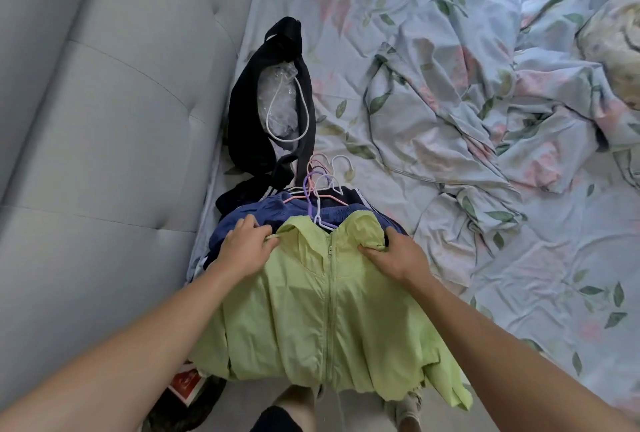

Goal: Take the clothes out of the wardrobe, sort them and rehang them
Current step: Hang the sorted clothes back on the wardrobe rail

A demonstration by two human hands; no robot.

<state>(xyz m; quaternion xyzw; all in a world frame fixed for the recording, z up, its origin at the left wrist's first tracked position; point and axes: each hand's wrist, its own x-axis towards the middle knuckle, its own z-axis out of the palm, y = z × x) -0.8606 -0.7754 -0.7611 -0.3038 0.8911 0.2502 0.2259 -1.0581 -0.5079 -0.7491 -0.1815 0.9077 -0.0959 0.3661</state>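
Head view, looking down at the near edge of a bed. Lime-green zip jacket (325, 314) lies front-up on top of a pile of hangered clothes, zip closed, its hem hanging over the near bed edge. Left hand (244, 248) grips the jacket's left shoulder, fingers curled into the fabric at the collar edge. Right hand (398, 255) holds the right shoulder, thumb and fingers pinching a fold of green cloth.

Under the jacket: a blue-purple garment (256, 215), showing on the far left side, with darker clothes beneath it. A purple hanger (317, 210) comes out of the jacket's neck; a cluster of pink and white hanger hooks (325, 168) lies just beyond it. Which hook belongs to which garment cannot be told.

Farther off, a black garment (249, 113) lies lengthwise, with a clear plastic bag (278, 99) and a white cord resting on it.

Floral bedsheet (467, 85), rumpled, fills the right. Grey padded headboard (104, 120) on the left. A red-and-white item (185, 385) sits on the floor near left, partly hidden.
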